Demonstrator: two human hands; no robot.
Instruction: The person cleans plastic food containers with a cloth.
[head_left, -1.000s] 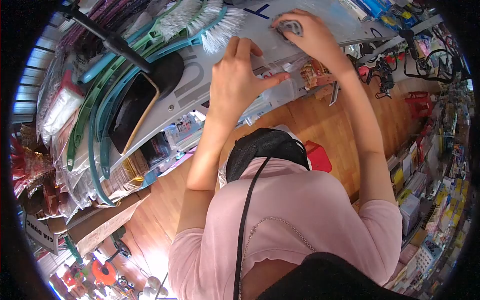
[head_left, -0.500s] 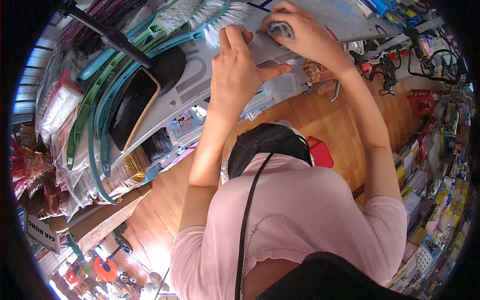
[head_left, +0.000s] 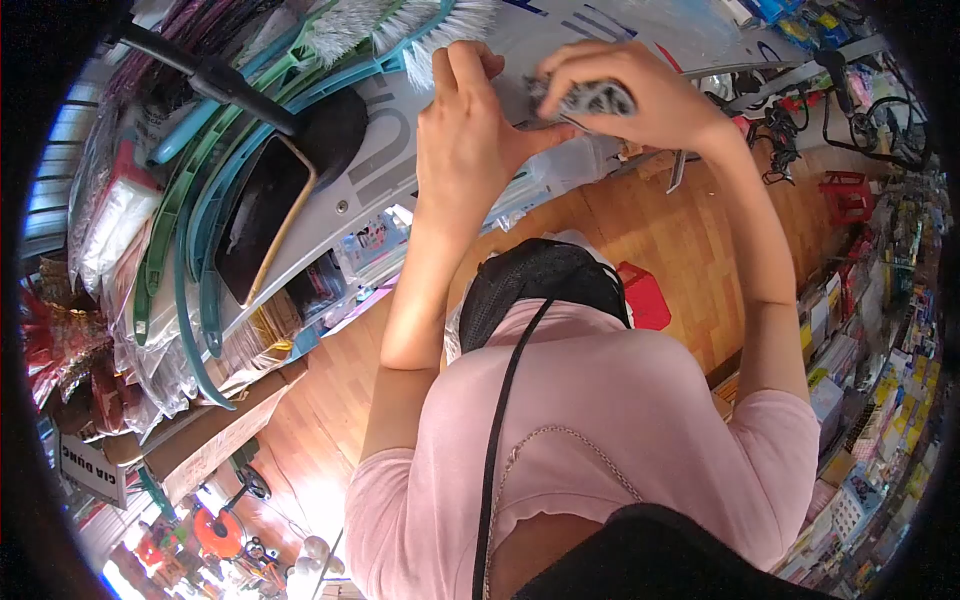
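My right hand [head_left: 665, 95] is curled around a wad of grey-and-black patterned material [head_left: 600, 98], perhaps cloth, over the pale lettered panel [head_left: 375, 165]. My left hand [head_left: 462, 150] rests at the panel beside it, its fingers bent and its thumb stretched towards the wad. Nothing shows in the left hand, though its fingertips are partly hidden. White-bristled brushes [head_left: 450, 35] with green and blue handles lie just left of that hand.
A black rod [head_left: 235, 90] and a dark flat piece with a bent tan strip [head_left: 290, 225] lie left. Red stools [head_left: 642, 295] stand on the wooden floor [head_left: 590, 225]. Packed shelves [head_left: 860, 430] line the right side, and black cables [head_left: 885, 130] hang at upper right.
My right hand has moved right and slightly down with the patterned wad, and more of the wad shows. The left hand has stayed nearly in place.
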